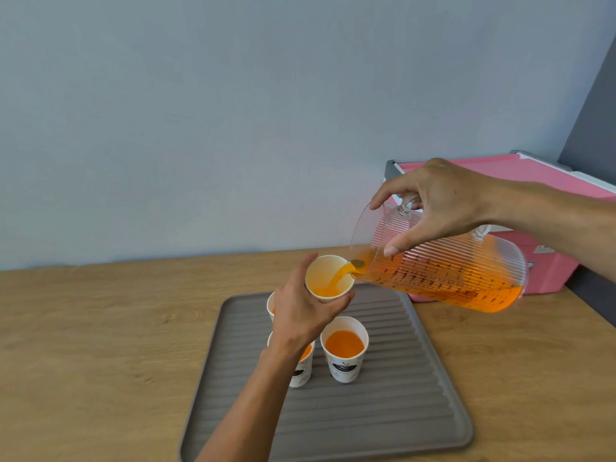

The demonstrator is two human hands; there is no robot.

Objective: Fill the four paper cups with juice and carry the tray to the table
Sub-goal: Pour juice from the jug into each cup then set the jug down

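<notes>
The left arm (266,378) is covering most of two cups (305,371) at the tray's (383,411) ten o'clock. At three o'clock, the pink box (550,271) is running off-frame; the jug's (450,271) markings are staying unreadable.

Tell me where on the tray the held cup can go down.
The tray is bare across its right half, from the full cup out to the right rim, and along the near strip by the front edge. The left-centre is crowded: three cups cluster there under the left hand and forearm. The jug hangs over the far right corner.
</notes>
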